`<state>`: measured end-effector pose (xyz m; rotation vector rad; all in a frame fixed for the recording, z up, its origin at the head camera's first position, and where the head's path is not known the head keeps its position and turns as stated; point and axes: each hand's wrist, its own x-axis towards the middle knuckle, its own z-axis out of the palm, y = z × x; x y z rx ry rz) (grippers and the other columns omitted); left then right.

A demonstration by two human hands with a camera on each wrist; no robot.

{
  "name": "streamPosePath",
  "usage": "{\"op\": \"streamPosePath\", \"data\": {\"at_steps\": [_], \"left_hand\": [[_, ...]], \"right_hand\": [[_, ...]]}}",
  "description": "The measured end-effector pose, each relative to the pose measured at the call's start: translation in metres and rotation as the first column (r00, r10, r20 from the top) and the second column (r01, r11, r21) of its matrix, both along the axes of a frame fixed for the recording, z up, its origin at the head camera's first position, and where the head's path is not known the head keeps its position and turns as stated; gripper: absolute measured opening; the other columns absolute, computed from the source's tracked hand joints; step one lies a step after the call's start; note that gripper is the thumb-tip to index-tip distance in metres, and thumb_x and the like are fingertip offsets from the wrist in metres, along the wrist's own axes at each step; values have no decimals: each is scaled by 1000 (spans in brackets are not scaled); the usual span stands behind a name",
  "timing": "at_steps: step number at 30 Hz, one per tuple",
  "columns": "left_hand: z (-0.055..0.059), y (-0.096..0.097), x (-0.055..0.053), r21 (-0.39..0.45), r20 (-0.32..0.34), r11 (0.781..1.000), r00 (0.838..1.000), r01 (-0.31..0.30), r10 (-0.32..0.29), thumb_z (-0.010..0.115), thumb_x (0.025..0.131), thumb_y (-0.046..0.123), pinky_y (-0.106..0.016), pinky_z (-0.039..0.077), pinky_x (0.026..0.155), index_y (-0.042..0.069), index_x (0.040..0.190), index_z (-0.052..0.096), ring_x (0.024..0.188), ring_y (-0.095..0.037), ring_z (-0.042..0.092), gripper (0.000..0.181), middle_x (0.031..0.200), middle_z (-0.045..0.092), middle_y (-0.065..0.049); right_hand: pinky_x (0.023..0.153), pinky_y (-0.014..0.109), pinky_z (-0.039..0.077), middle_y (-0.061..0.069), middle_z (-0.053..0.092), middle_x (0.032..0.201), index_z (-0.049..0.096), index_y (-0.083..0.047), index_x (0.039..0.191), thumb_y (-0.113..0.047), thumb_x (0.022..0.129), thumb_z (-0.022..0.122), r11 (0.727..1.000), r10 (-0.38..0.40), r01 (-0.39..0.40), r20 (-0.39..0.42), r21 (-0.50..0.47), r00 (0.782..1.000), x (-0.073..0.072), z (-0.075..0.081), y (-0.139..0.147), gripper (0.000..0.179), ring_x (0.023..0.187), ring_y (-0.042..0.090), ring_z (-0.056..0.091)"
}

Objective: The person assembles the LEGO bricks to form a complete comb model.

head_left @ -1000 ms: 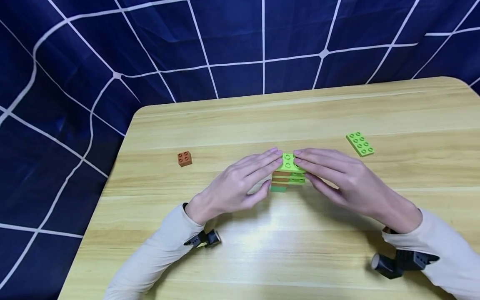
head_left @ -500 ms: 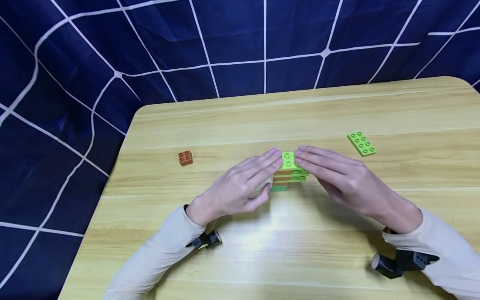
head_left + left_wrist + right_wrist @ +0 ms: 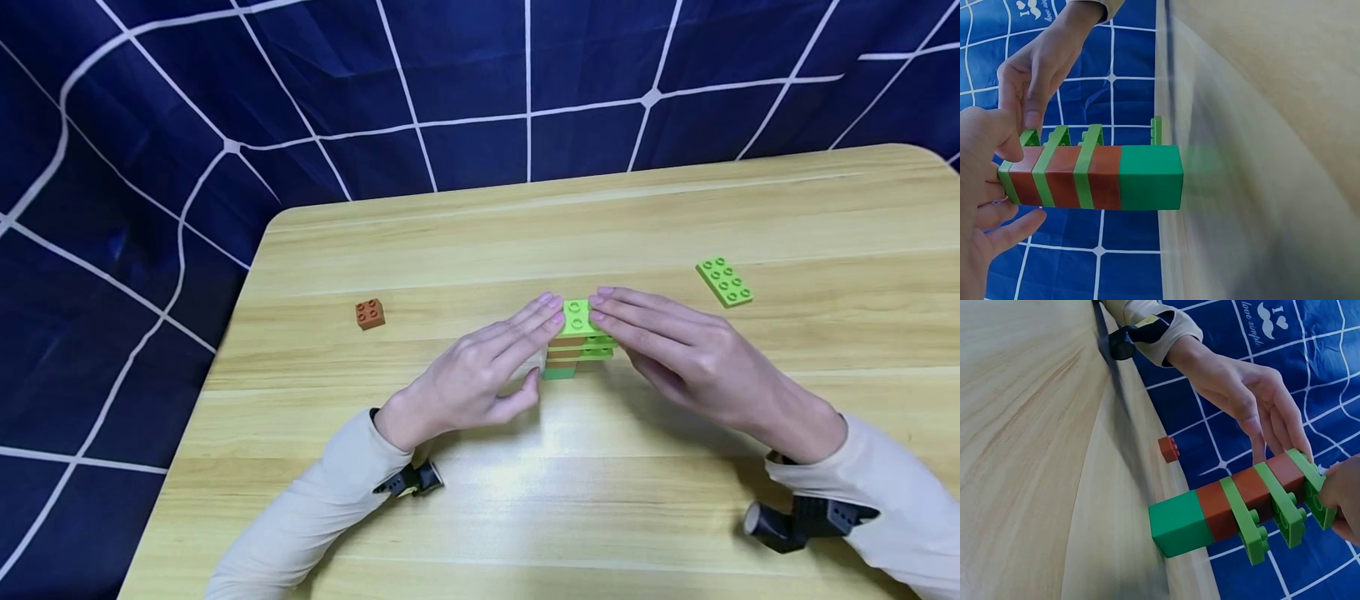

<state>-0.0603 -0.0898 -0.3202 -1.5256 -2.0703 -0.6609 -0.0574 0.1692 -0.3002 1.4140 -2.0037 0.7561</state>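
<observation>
At the far left of my head view I see dark blue cloth [image 3: 75,358] with white grid lines, running out of frame. A small square red-brown plastic brick [image 3: 370,313] sits alone on the pale wood-grain surface [image 3: 480,517], whose near edge is cut off. An off-white left sleeve [image 3: 300,508] leaves the frame at the bottom, a black wrist camera [image 3: 408,480] strapped beneath it.

The left hand [image 3: 468,371] has its fingers nearly straight, tips resting on the stack's top, covering its left end. I cannot tell whether the thumb touches the side; a pale patch there is hard to make out.

Near the middle of the surface, between both hands, the tall stack of plastic bricks [image 3: 564,354] stands upright. My left wrist view gives the layers: a green block [image 3: 1152,178] at the base, then three red-brown blocks [image 3: 1107,181] alternating with lime-green plates [image 3: 1087,178] that jut to the right. Only the middle of the top plate [image 3: 576,317] shows from above.

The right hand [image 3: 690,358] lays extended fingers over that plate's right end; its thumb is hidden from above, so I cannot tell how it bears on the plate. Beyond, well apart, lies a loose flat lime-green studded plate [image 3: 724,282]. The off-white right sleeve [image 3: 885,500] is cut off too.
</observation>
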Motion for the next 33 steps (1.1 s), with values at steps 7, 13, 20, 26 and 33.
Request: {"op": "streamPosePath", "data": {"at_steps": [7, 13, 20, 26, 33], "left_hand": [[2, 0, 0, -16, -7, 1000, 1000, -9, 8, 63, 82, 7, -30, 36, 112, -16, 127, 52, 130, -35, 46, 51, 133, 52, -28], [7, -8, -3, -19, 99, 999, 995, 29, -27, 60, 86, 9, -29, 35, 112, -13, 130, 51, 133, -31, 43, 51, 138, 49, -26], [14, -58, -11, -46, 251, 981, 948, -189, 194, 55, 94, 18, -35, 40, 110, -8, 132, 51, 128, -32, 49, 46, 140, 49, -22], [12, -117, -20, -205, 327, 879, 816, -431, 476, 62, 92, 16, -46, 48, 101, -7, 128, 57, 118, -34, 58, 43, 134, 54, -23], [-2, -149, -27, -376, 360, 798, 719, -472, 595, 64, 92, 15, -46, 53, 91, -5, 117, 61, 106, -33, 63, 32, 111, 66, -19]], "right_hand": [[109, 25, 39, 18, 62, 126, 66, 7, 116, -17, 103, 42, 1000, 1, -1, 0, -14, 1000, 0, 0, 0, 36, 130, 18, 49], [108, 25, 40, 22, 65, 118, 68, 7, 112, -15, 103, 43, 999, -21, 19, -26, -48, 999, 2, -3, -4, 35, 126, 21, 53], [108, 26, 40, 22, 66, 116, 68, 8, 111, -13, 103, 41, 999, -28, 27, -38, -35, 999, 3, -1, -6, 36, 124, 23, 55], [109, 26, 39, 21, 66, 117, 68, 7, 111, -17, 103, 43, 999, -44, 43, -64, -11, 997, 5, 5, -7, 36, 111, 32, 62], [110, 27, 38, 22, 66, 116, 69, 8, 109, -27, 101, 47, 999, -51, 51, -95, -2, 994, 3, 6, -9, 42, 102, 38, 65]]}}
